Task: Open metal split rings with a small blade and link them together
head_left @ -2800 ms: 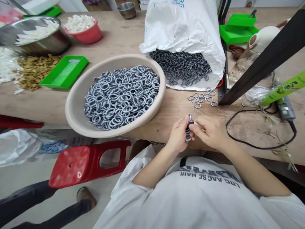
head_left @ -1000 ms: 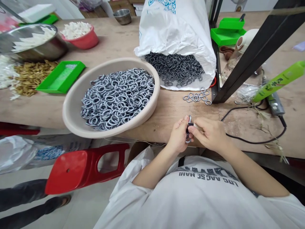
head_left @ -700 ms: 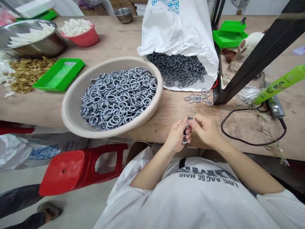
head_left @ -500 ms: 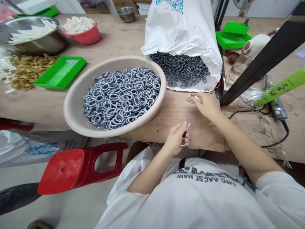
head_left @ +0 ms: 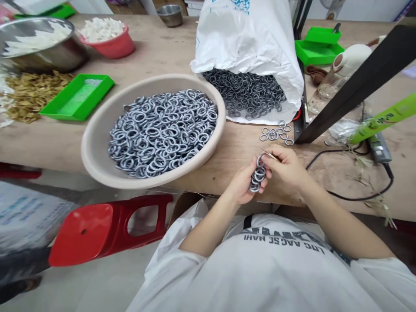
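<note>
From the head camera, looking down: the left hand (head_left: 244,183) curls its fingers around a short column of held rings (head_left: 258,174), grey and overlapping, the topmost one standing above its palm. Just to its right, the right hand (head_left: 288,168) pinches a thin tool (head_left: 271,155), slim and pale, thumb pressed against finger. Its point angles away above the top ring; whether it touches is too small to tell.

Just beyond the right hand, loose rings (head_left: 273,135) lie scattered on the counter (head_left: 235,141). To the left of the left hand sits a wide beige tub (head_left: 93,149) heaped with rings. Ahead of both hands, a white bag (head_left: 247,41) spills darker rings toward them. Right of the right hand are a slanting black post (head_left: 352,89) and a black cable (head_left: 351,199).

The risks, as I judge them: the tool's point could slip off the smooth, curved ring and nick the left thumb close by. If the left fingers loosen, the stacked rings could slide out and drop over the counter's near edge.
</note>
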Motion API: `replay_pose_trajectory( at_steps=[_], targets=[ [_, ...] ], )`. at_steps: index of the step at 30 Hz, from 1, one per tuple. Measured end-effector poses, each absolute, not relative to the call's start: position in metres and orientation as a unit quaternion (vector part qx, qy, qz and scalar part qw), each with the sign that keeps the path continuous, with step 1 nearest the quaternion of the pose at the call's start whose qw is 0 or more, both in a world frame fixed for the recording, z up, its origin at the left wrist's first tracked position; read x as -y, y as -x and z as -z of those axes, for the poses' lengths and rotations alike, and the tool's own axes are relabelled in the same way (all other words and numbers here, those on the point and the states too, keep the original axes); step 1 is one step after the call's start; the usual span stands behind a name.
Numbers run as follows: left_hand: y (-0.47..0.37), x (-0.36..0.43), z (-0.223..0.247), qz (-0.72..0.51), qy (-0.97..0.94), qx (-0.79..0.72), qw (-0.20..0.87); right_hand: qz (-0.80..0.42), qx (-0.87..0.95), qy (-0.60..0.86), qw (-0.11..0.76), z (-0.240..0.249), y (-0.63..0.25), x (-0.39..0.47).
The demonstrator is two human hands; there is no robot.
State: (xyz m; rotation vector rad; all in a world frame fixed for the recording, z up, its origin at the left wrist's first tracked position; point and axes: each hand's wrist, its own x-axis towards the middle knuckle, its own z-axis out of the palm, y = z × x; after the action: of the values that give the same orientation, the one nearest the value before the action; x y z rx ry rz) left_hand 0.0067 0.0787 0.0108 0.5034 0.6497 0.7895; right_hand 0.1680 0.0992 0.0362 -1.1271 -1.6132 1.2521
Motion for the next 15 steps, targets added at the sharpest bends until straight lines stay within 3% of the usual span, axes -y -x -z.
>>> replay_pose_trajectory(
  at_steps=[4, 15],
  targets=[
    [-0.023, -0.074, -0.02, -0.338, -0.216, -0.263, 0.877, -0.399, 0.643, 0.48, 0.444, -0.029, -0.181, -0.083],
    [-0.043, -0.061, -0.027, -0.414, -0.302, -0.359, 0.78, -0.371, 0.646, 0.465, 0.479, -0.032, -0.187, -0.069]
  ],
)
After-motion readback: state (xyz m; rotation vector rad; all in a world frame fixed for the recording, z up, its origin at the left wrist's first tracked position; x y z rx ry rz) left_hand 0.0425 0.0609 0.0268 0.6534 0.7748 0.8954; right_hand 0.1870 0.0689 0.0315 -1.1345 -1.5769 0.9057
